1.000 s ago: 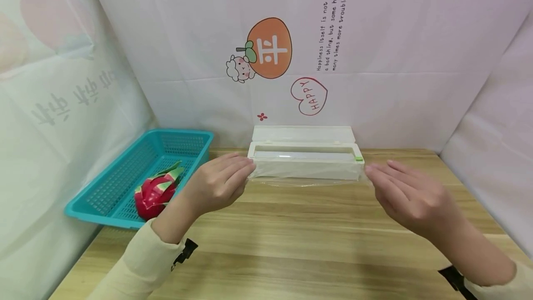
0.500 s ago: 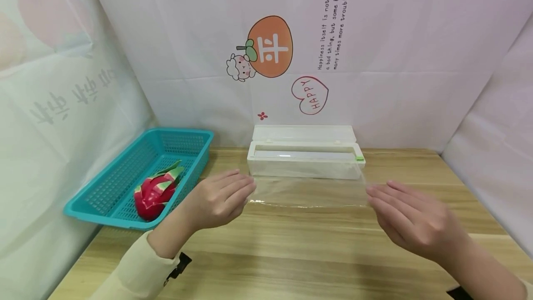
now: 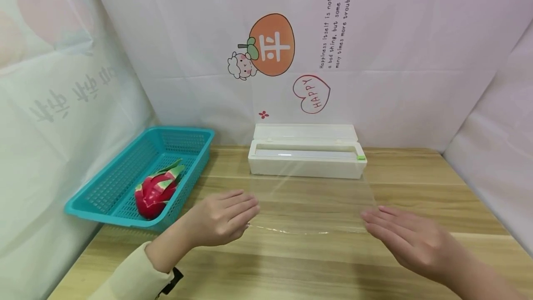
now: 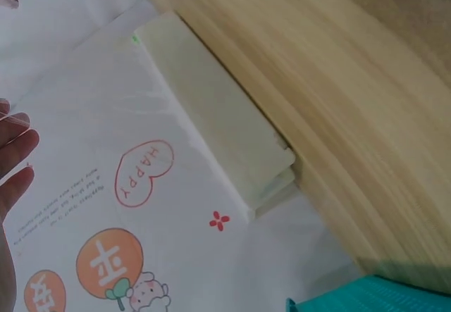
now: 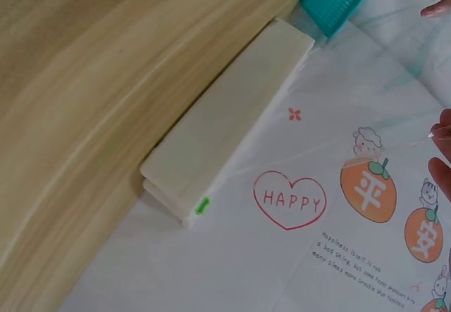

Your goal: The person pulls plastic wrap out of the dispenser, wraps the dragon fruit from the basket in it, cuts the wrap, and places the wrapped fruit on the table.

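A sheet of clear cling film (image 3: 310, 207) stretches from a white cling film dispenser (image 3: 306, 166) towards me, its near edge catching the light. My left hand (image 3: 225, 219) pinches the left near corner. At the right near corner my right hand (image 3: 410, 240) does the same, the thumbs hidden beneath the fingers. The dispenser's lid stands raised at the back, with the roll inside and a green slider at its right end. In the left wrist view, some fingers (image 4: 17, 164) show at the left edge; the right wrist view catches fingers (image 5: 442, 175) and a bit of film.
On the left a blue-green plastic basket (image 3: 83, 212) holds a red dragon fruit (image 3: 155, 194) with green tips. The wooden table (image 3: 291, 270) backs onto a printed white cloth (image 3: 395, 105), and more cloth hangs at both sides.
Both hands have drawn back from the dispenser towards me, pulling a longer length of cling film out over the table. The dispenser and basket have stayed in place.
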The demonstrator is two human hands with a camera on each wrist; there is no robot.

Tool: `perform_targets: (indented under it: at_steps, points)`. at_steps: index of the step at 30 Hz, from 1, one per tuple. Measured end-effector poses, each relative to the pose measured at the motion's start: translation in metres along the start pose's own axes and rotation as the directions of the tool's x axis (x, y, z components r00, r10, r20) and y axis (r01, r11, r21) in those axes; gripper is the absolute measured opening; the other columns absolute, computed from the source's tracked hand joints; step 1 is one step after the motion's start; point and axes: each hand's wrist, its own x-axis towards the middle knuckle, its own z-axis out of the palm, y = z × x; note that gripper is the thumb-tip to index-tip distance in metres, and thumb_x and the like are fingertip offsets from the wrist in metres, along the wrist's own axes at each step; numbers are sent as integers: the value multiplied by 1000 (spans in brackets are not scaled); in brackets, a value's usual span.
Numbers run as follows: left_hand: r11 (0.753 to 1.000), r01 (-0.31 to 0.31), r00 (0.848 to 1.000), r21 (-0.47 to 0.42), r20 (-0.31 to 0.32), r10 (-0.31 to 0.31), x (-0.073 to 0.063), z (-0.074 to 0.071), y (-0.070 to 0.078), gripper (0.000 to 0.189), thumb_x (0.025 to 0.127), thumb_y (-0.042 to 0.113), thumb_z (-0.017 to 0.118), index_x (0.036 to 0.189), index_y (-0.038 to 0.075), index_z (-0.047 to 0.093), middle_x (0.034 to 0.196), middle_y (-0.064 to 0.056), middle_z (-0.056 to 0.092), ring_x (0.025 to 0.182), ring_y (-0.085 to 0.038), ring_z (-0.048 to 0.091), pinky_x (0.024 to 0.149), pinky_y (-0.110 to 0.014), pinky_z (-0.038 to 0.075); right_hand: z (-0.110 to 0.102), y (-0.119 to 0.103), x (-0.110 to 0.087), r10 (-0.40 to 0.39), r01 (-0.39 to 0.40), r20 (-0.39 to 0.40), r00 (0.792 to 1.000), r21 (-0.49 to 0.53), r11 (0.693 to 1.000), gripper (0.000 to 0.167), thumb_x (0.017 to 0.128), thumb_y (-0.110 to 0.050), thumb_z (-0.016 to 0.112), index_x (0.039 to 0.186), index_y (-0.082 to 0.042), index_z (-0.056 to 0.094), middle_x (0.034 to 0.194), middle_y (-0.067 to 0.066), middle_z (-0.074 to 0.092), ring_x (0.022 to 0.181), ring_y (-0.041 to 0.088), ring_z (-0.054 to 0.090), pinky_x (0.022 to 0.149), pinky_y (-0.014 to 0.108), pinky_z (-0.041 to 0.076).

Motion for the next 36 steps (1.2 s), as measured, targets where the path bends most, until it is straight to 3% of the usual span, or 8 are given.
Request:
perform_targets:
  at_steps: [3, 9, 13, 17, 20, 27, 34, 36]
  points:
    - [1000, -13, 1000, -9, 11, 13, -1, 3, 3, 29, 92, 15, 51, 105, -1, 71, 100, -12, 72, 92, -21, 70, 83, -37, 55, 0, -3, -4, -10, 10, 19, 1000, 15, 1000, 22, 99, 4, 46, 106, 10, 66, 103, 17, 70, 97, 19, 69, 87, 32, 53]
    - [998, -26, 998, -51, 54, 29, -6, 7, 11, 31, 95, 16, 48, 107, 0, 71, 103, -12, 72, 95, -22, 70, 86, -36, 53, 2, -11, -18, -1, -2, 71, 998, 32, 999, 24, 99, 5, 44, 102, 8, 68, 95, 14, 72, 84, 16, 70, 70, 29, 57]
    - [994, -18, 996, -107, 85, 27, -11, 12, 17, 31, 96, 16, 48, 108, 0, 71, 104, -12, 71, 97, -21, 69, 86, -34, 53, 3, -18, -29, 10, -18, 116, 993, 67, 998, 26, 100, 4, 42, 99, 6, 68, 92, 13, 72, 81, 17, 70, 66, 29, 56]
    - [990, -4, 992, -139, 126, 21, -17, 17, 24, 32, 98, 18, 47, 109, 1, 71, 106, -10, 71, 98, -20, 68, 87, -32, 53, 2, -25, -39, 33, -57, 193, 981, 125, 991, 30, 102, 2, 38, 100, 4, 68, 92, 12, 72, 83, 17, 69, 84, 28, 53]
    - [988, -7, 989, -156, 147, 30, -20, 20, 28, 32, 99, 18, 46, 111, 2, 71, 108, -10, 71, 100, -19, 68, 88, -32, 52, 2, -29, -45, 36, -78, 248, 968, 162, 984, 32, 103, 2, 34, 103, 4, 66, 94, 12, 72, 85, 18, 69, 99, 28, 44]
    - [984, -14, 981, -176, 186, 47, -27, 27, 38, 33, 101, 20, 46, 114, 2, 70, 111, -10, 70, 104, -19, 66, 93, -34, 49, 5, -37, -64, 37, -95, 314, 949, 171, 981, 34, 105, -2, 32, 108, 3, 66, 100, 12, 71, 97, 18, 68, 106, 29, 37]
    - [983, -7, 971, -183, 233, 51, -33, 33, 45, 31, 99, 22, 52, 115, 3, 70, 114, -10, 69, 107, -18, 65, 93, -33, 49, 7, -48, -83, 80, -162, 401, 913, 176, 971, 39, 106, -8, 28, 109, -1, 66, 106, 9, 71, 92, 19, 68, 108, 27, 33]
    - [981, -4, 967, -192, 250, 53, -34, 34, 47, 32, 99, 23, 52, 116, 3, 69, 115, -10, 68, 107, -18, 65, 93, -33, 50, 7, -51, -87, 98, -186, 436, 894, 164, 969, 41, 107, -10, 27, 109, -3, 67, 107, 7, 71, 92, 19, 69, 109, 26, 30]
